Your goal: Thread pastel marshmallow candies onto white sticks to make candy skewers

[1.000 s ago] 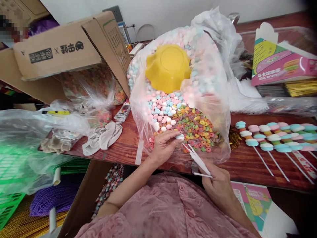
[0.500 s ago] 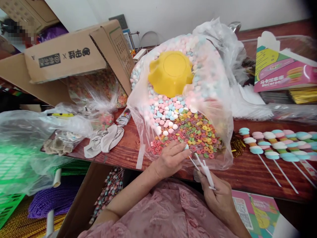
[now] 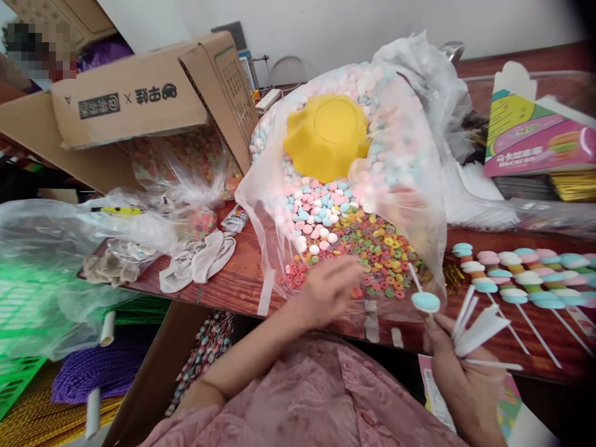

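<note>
My right hand [image 3: 459, 372] is closed around several thin white sticks [image 3: 465, 320] and a folded white strip [image 3: 484, 332]. One of these sticks passes through a blue-and-white marshmallow [image 3: 425, 302], its tip poking out above. Blurred by motion, my left hand [image 3: 328, 292] stretches its fingers over the front of the candy pile, with nothing visible in them. Beneath and beyond it lie small ring gummies [image 3: 379, 254] in several colours. Behind those, pink, white and blue marshmallows [image 3: 316, 205] spill from a clear plastic bag [image 3: 261, 217].
A yellow wavy-edged bowl [image 3: 326, 136] sits upside down on the marshmallows. Finished candy skewers [image 3: 526, 279] lie in a row at right, near a printed Macaron box [image 3: 535, 136]. At left stand an open carton [image 3: 139, 112] and a pale cloth [image 3: 198, 261].
My right hand has moved right, away from my left, and a marshmallow now sits on its stick. The left hand has let go of the blue marshmallow and hovers over the gummies.
</note>
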Tool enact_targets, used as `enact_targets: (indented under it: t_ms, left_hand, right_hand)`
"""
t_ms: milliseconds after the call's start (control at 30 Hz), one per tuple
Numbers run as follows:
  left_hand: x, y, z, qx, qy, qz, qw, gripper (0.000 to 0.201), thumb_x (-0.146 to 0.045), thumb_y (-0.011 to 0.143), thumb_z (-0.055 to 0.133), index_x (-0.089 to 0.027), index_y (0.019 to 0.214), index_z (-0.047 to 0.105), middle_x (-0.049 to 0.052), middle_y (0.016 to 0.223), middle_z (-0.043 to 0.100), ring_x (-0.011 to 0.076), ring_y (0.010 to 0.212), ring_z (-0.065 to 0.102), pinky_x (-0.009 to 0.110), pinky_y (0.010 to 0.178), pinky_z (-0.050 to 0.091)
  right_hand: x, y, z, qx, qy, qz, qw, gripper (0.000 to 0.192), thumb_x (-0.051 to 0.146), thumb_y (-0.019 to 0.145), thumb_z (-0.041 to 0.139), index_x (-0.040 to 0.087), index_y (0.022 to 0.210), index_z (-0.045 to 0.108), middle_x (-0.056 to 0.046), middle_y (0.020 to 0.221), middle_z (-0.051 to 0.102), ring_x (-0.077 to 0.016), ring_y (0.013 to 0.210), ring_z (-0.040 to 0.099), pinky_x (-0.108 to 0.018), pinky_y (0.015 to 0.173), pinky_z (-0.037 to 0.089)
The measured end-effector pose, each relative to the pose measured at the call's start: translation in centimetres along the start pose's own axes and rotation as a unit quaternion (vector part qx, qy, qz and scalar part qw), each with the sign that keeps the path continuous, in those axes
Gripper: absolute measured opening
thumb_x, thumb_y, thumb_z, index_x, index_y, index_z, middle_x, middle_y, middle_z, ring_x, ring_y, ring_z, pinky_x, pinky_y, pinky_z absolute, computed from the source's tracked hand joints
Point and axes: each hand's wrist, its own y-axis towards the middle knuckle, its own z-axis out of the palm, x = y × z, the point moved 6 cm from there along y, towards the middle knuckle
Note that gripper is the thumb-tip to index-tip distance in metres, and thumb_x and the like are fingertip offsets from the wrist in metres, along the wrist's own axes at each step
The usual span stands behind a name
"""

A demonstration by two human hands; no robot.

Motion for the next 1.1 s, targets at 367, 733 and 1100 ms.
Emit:
enact_targets:
  t_ms: [367,733,1100]
  left_hand:
    - [9.1,4.6,-0.2,0.242,0.092,-0.184,0.948,0.019,-0.013,0.086,0.057,-0.015,0.082,0.075,0.008,0.085,0.066,0.0211,0.088,0.061,0.034,0.082,0.048]
    - [6.2,2.1,-0.8,0.073,-0.377,-0.419,0.823,0.039,-0.048,0.078,0.073,-0.013,0.094,0.076,0.003,0.074,0.066,0.0124,0.062,0.056,0.027,0.061,0.044]
    - [5.7,5.2,0.1,0.311,0.220,-0.177,0.907,0.020,-0.016,0.089,0.057,-0.016,0.094,0.076,0.013,0.101,0.066,0.0276,0.103,0.058,0.039,0.086,0.050]
  right_hand:
    - [2.1,0.0,1.7,0.058,0.055,-0.174,0.982,0.018,0.029,0.091,0.067,0.019,0.102,0.077,0.001,0.069,0.071,-0.0116,0.052,0.058,-0.021,0.052,0.049]
    - [4.4,1.1,4.6,0.162,0.082,-0.198,0.963,0.023,0.020,0.097,0.058,0.021,0.112,0.074,0.004,0.067,0.067,-0.0111,0.053,0.061,-0.020,0.055,0.050]
    - [3.3,0.5,4.6,0.156,0.055,-0.219,0.962,0.026,0.017,0.094,0.058,0.022,0.115,0.073,0.000,0.089,0.077,-0.0137,0.067,0.070,-0.020,0.063,0.054]
